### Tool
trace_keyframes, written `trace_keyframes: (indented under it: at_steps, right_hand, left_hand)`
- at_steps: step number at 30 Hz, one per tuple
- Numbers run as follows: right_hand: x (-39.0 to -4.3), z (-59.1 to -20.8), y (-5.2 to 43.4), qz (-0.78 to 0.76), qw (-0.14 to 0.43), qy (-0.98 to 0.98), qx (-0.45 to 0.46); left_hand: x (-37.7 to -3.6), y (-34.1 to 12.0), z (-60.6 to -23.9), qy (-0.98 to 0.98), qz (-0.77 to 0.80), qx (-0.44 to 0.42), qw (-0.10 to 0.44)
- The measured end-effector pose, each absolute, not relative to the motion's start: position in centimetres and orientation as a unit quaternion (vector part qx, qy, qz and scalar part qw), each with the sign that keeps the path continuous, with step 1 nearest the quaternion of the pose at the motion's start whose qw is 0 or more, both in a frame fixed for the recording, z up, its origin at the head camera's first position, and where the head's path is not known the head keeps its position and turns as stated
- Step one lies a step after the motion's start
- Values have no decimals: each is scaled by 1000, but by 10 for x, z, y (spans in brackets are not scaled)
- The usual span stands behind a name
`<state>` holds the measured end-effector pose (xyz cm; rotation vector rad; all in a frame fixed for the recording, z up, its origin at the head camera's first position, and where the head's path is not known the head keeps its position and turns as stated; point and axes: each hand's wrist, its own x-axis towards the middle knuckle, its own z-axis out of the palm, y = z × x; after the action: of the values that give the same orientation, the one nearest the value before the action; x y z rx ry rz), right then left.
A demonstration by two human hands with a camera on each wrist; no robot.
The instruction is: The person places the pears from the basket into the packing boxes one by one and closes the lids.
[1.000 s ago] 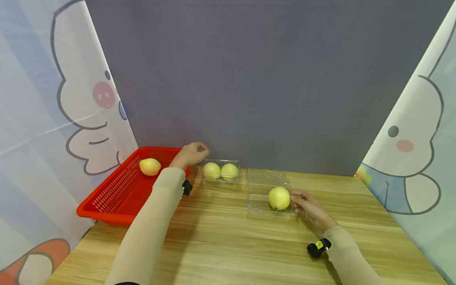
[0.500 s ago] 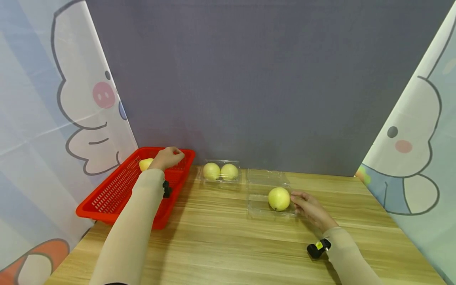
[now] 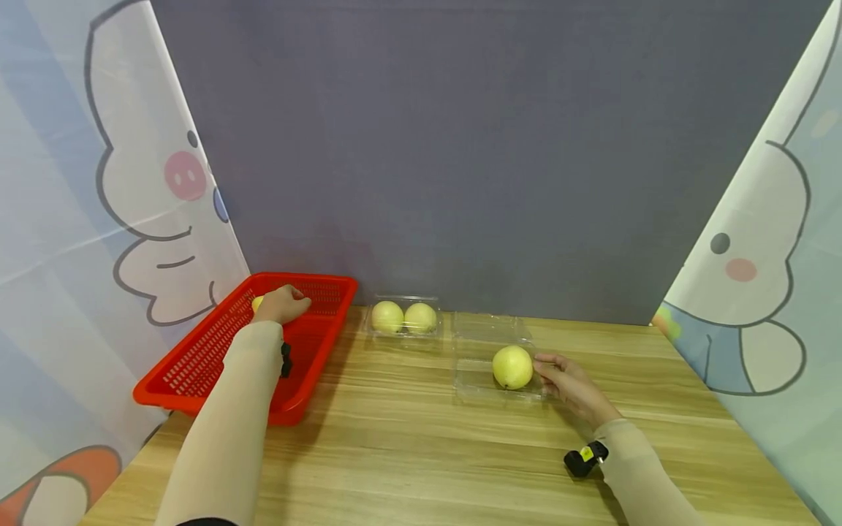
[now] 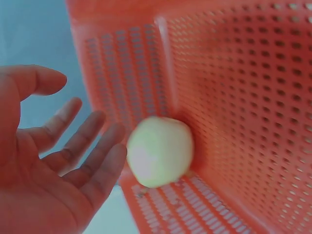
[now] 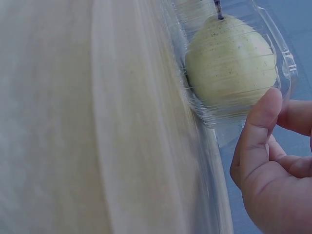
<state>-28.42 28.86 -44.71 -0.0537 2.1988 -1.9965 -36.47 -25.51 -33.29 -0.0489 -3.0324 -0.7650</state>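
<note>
There are four pears in all: two pears in the left box, one pear in the right box, and one pear in the basket. That makes two clear boxes and a single basket. Hands come to two, one left hand and one right hand. Sleeves are two, and black wrist cameras also two. There is one counter, one grey cloth behind it, and two printed sheets, one at each side.
</note>
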Motion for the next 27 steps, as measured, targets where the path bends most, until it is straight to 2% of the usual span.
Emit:
trace_keyframes:
  at_steps: [5, 9, 14, 20, 27]
  right_hand:
    - [-286, -448, 290, -670, 81, 737, -15]
    - [-288, -449, 292, -669, 81, 739, -16]
    - [-286, -448, 292, -670, 83, 738, -16]
    - [-286, -447, 290, -666, 82, 741, -10]
    - [-288, -451, 289, -672, 79, 736, -13]
  left_hand:
    - [-373, -268, -346, -973, -232, -9, -3]
    - [-376, -272, -353, -975, -222, 2, 11]
    - [-375, -275, -358, -970, -239, 45, 15]
    - [-379, -281, -366, -967, -243, 75, 2]
    - [-386, -294, -374, -969, -237, 66, -17]
